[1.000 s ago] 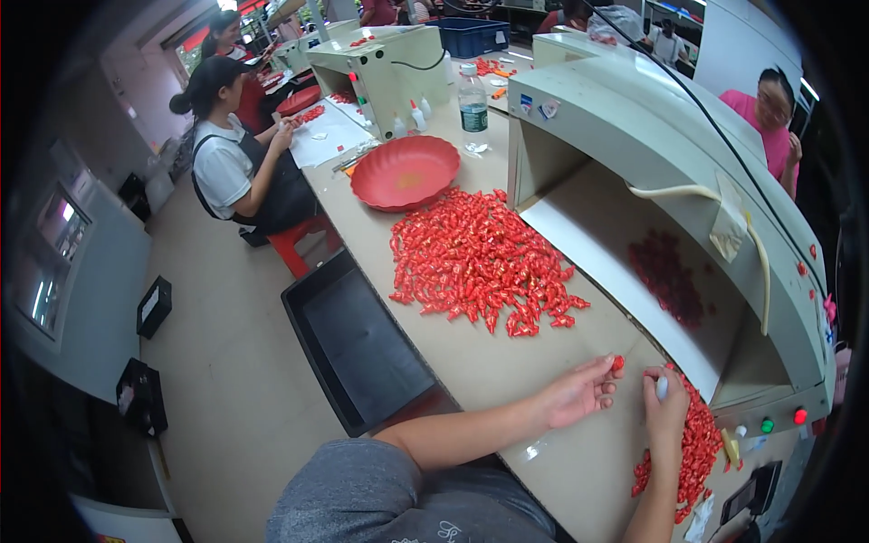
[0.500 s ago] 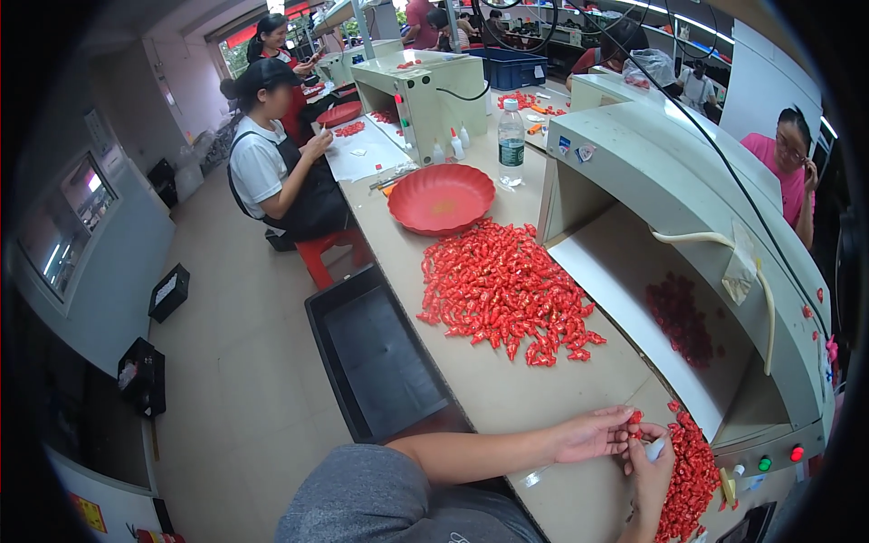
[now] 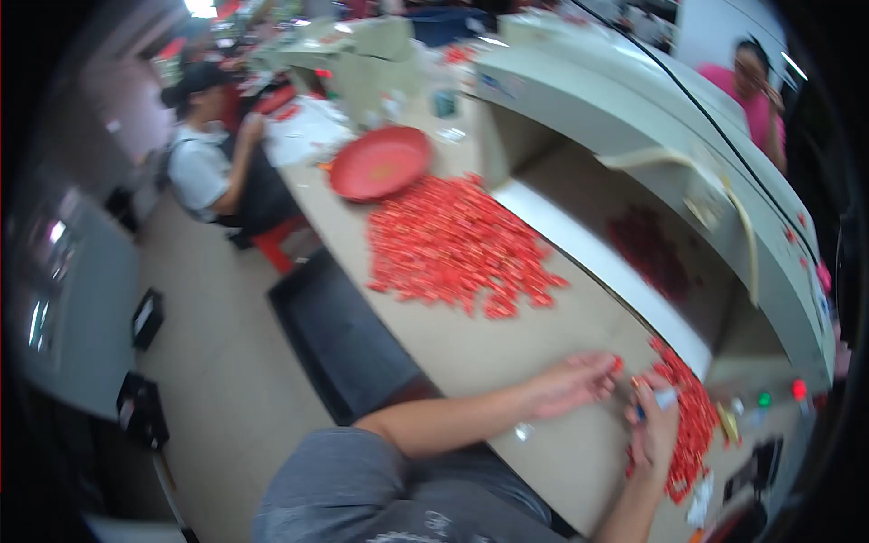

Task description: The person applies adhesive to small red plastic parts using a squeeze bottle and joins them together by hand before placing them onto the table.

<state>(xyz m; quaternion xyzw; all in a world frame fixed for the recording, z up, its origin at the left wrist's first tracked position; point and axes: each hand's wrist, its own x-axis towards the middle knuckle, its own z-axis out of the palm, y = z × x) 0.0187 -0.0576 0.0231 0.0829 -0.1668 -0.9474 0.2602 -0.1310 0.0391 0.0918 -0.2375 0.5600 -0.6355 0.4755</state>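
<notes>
Both hands [image 3: 615,403] low, fingers [image 3: 605,369] pinched

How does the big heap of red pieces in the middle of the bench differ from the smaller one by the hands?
The big heap spreads wide beside the red bowl, untouched. The smaller heap runs in a narrow strip beside the right hand, near the left hand. Both are small red pieces on the same bench.

shirt: grey, short sleeves | print: pale, on front | forearms: bare
</notes>
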